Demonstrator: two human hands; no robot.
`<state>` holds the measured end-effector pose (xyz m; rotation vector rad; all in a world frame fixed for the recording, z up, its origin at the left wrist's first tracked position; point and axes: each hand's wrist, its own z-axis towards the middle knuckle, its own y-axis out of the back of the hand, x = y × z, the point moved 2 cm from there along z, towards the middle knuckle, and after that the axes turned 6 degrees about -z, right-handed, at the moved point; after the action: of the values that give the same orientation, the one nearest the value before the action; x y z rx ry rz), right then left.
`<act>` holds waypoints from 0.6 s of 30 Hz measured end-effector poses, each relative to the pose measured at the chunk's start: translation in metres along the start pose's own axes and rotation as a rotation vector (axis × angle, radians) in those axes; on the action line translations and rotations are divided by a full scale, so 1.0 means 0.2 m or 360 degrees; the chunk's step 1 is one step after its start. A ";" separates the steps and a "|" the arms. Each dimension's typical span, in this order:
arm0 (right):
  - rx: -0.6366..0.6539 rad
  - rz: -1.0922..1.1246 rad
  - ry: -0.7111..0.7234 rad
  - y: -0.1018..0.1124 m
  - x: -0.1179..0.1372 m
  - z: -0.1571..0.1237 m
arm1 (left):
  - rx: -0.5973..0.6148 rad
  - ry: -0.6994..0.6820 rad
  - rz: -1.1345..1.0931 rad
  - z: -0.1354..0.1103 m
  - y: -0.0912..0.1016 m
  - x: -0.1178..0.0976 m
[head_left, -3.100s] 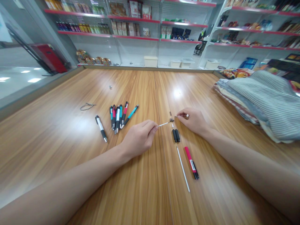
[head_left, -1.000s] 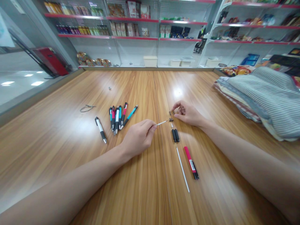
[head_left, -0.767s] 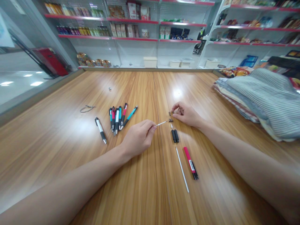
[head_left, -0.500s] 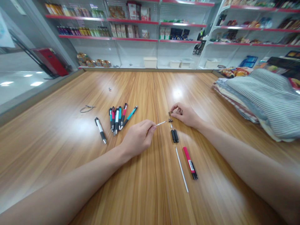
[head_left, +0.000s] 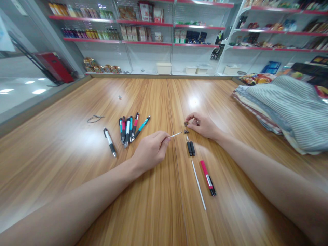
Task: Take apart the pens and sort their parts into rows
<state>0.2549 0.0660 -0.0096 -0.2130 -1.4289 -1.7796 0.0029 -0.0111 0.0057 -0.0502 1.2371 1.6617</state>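
In the head view, the left hand (head_left: 153,150) has thumb and finger pressed together on one end of a thin white pen refill (head_left: 176,135), its long axis running rightward and slightly away from the person. Its free tip stops near, but apart from, a few dark bits (head_left: 186,132), to which the right hand (head_left: 205,127) is nearer. That hand's thumb and finger are bent together at a small metal piece (head_left: 186,124); whether they pinch it I cannot tell. Toward the person lie two black grips (head_left: 191,148), a second refill (head_left: 199,185) and a pink pen barrel (head_left: 208,178). A bunch of pens (head_left: 128,131) sits beyond the left hand; folded cloths (head_left: 287,112) bound the right side, and the wooden table (head_left: 153,92) reaches back to a raised rim.
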 end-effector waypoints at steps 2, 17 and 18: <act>0.0001 -0.0001 0.0004 0.00 0.00 0.00 | 0.0010 0.0009 0.0003 0.00 0.00 0.00; 0.0019 -0.0017 0.0032 0.00 0.01 0.00 | 0.0003 0.0009 0.0016 0.00 0.00 0.00; 0.0018 -0.0016 0.0033 0.00 0.01 0.00 | 0.0006 0.0011 0.0015 0.00 0.00 0.00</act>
<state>0.2537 0.0660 -0.0090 -0.1815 -1.4271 -1.7767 0.0031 -0.0110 0.0061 -0.0479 1.2475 1.6685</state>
